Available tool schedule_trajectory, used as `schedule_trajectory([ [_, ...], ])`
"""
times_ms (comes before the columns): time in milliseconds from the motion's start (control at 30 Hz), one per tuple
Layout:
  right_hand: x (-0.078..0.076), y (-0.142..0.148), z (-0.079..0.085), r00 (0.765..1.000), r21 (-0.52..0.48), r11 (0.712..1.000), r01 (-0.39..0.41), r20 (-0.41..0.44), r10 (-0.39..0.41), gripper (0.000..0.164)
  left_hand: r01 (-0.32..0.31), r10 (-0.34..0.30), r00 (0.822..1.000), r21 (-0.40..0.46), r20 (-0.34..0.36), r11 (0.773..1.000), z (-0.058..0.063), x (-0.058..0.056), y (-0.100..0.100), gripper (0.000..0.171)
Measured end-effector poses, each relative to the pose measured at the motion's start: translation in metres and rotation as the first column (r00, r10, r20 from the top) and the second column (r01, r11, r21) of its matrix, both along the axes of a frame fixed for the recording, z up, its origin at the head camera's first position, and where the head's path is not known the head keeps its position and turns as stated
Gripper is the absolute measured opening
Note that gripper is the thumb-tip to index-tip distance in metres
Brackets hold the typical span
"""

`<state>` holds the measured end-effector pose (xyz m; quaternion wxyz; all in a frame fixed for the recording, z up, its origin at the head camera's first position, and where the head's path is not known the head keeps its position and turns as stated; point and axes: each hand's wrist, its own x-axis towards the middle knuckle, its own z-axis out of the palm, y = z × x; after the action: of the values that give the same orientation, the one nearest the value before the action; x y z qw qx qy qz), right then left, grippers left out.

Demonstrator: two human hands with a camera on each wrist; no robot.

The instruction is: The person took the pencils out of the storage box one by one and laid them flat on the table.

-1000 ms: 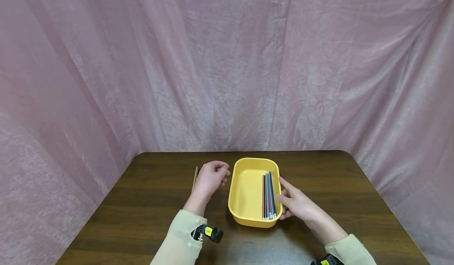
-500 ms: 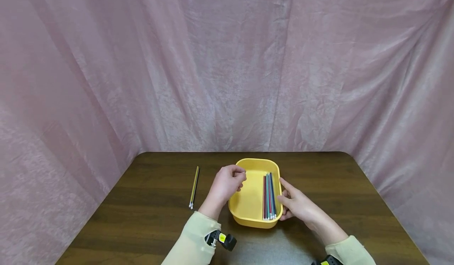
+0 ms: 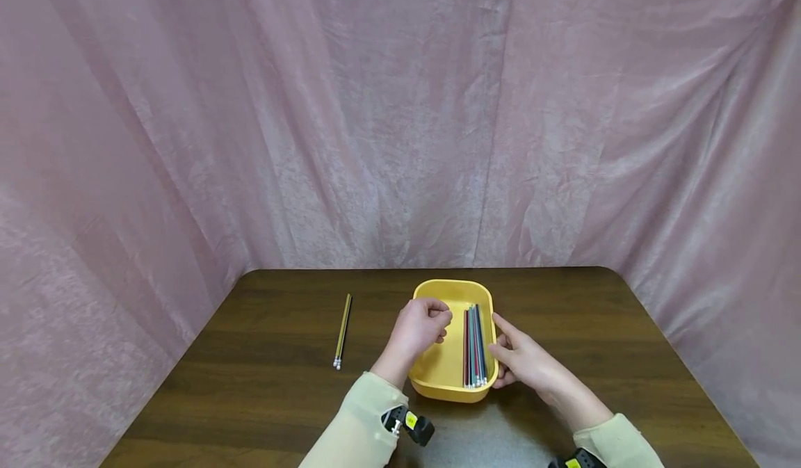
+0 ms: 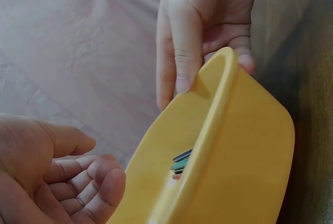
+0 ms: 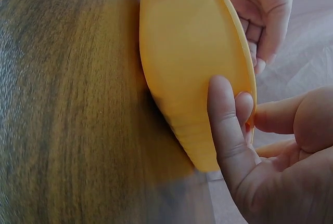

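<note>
Several pencils (image 3: pixel 473 346) lie in the tray (image 3: pixel 447 393), along its right wall, near the worktop's (image 3: pixel 563 301) far edge. The right hand (image 3: pixel 522 360) grips that wall; the left hand (image 3: pixel 418 327) hovers over the tray, fingers loosely curled. Two pencils (image 3: pixel 342 332) lie together nearer the worktop's left edge.

From here I see a pale green left sleeve (image 3: pixel 353 423) with a black wrist mount (image 3: pixel 423 432), silvery screw (image 3: pixel 396 427) and yellow label (image 3: pixel 411 420); the right sleeve (image 3: pixel 618 441) matches in colour.
</note>
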<state>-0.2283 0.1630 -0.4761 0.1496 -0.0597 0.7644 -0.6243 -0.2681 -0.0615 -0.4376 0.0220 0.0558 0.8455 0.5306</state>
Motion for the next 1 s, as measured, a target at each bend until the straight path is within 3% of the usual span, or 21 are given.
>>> schedule_trajectory([
  [200,0.000,-0.001,0.001,1.000,0.008,1.000,0.018,0.016,-0.018,0.073,-0.005,0.006,1.000,-0.025,0.018,1.000,-0.005,-0.004,0.006,0.008],
  [500,0.000,0.000,-0.001,1.000,0.005,1.000,0.005,0.002,-0.005,0.073,-0.015,0.016,1.000,-0.104,0.014,0.995,-0.021,-0.010,0.012,0.008],
  [533,0.000,0.000,-0.001,1.000,0.003,1.000,0.001,-0.001,-0.001,0.073,-0.012,0.011,1.000,-0.103,-0.013,0.995,-0.030,-0.014,0.012,0.010],
  [733,-0.001,-0.001,-0.002,1.000,0.002,1.000,0.001,-0.002,-0.001,0.073,-0.016,0.017,1.000,-0.082,0.013,0.996,-0.031,-0.015,0.014,0.011],
  [767,-0.001,-0.001,-0.001,1.000,0.002,1.000,0.002,-0.003,-0.002,0.073,-0.023,0.026,0.998,-0.078,0.048,0.997,-0.023,-0.011,0.016,0.010],
  [1000,-0.001,0.001,0.000,1.000,-0.015,1.000,-0.009,-0.013,0.009,0.073,-0.031,0.035,0.997,-0.062,0.072,0.998,-0.025,-0.014,0.022,0.011],
])
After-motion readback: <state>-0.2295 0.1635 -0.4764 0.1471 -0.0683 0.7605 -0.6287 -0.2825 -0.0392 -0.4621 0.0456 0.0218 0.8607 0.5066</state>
